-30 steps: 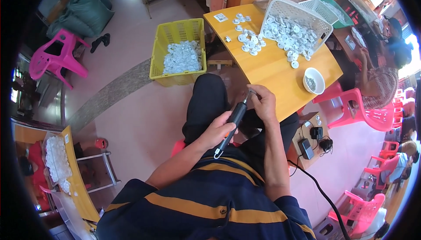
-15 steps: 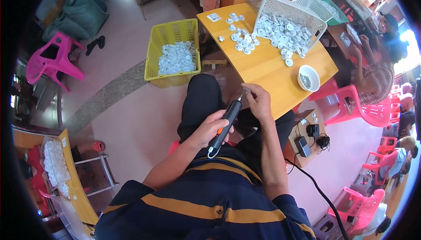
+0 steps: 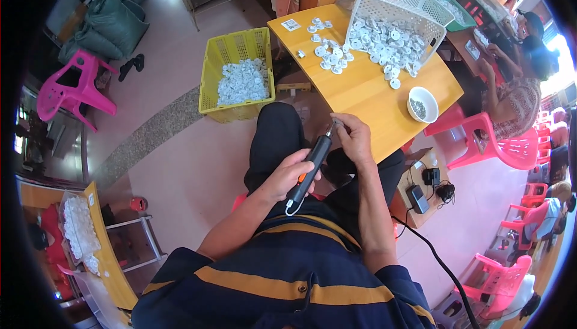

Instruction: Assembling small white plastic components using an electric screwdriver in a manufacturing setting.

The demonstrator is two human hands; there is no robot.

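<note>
My left hand (image 3: 287,176) grips a black and orange electric screwdriver (image 3: 311,167) by its body, above my lap. My right hand (image 3: 354,140) is closed around the tool's tip near the edge of the wooden table (image 3: 360,97); whatever small part it pinches is hidden by the fingers. On the table, a tipped white basket (image 3: 390,16) spills several small white round parts (image 3: 384,43). A small white bowl (image 3: 422,104) of dark screws sits near the table's right corner.
A yellow crate (image 3: 237,73) with white parts stands on the floor to the left of the table. Pink plastic chairs (image 3: 499,143) and another person sit at the right. A power strip and cable (image 3: 430,188) lie on the floor by my right side.
The view has shifted slightly. Both hands stay on the screwdriver at the table edge, with no clear change in grip.
</note>
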